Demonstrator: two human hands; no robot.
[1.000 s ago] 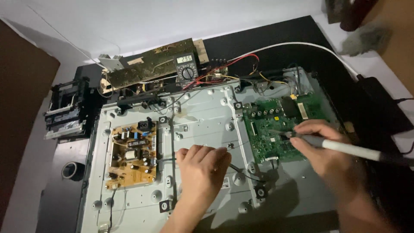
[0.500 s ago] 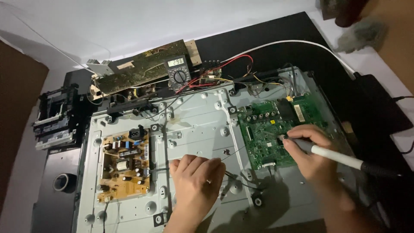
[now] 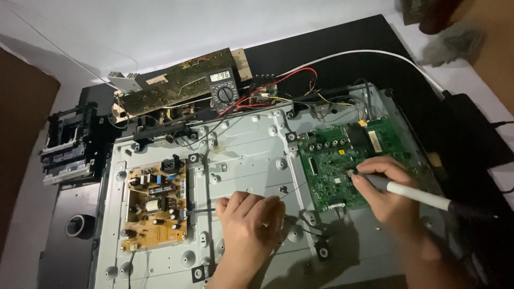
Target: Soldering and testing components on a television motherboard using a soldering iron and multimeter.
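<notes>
The right hand point(image 3: 388, 195) pinched a white-handled probe tool point(image 3: 423, 197) like a pen, its tip down on the green circuit board point(image 3: 342, 163) at the right end of the grey metal chassis point(image 3: 246, 150). The left hand point(image 3: 251, 222) lay curled, knuckles on the chassis near its front edge, grip closed on a thin wire, it seemed. That board looked stiff but fragile: best taken by its edges. A multimeter point(image 3: 222, 91) sat beyond the chassis's far edge.
</notes>
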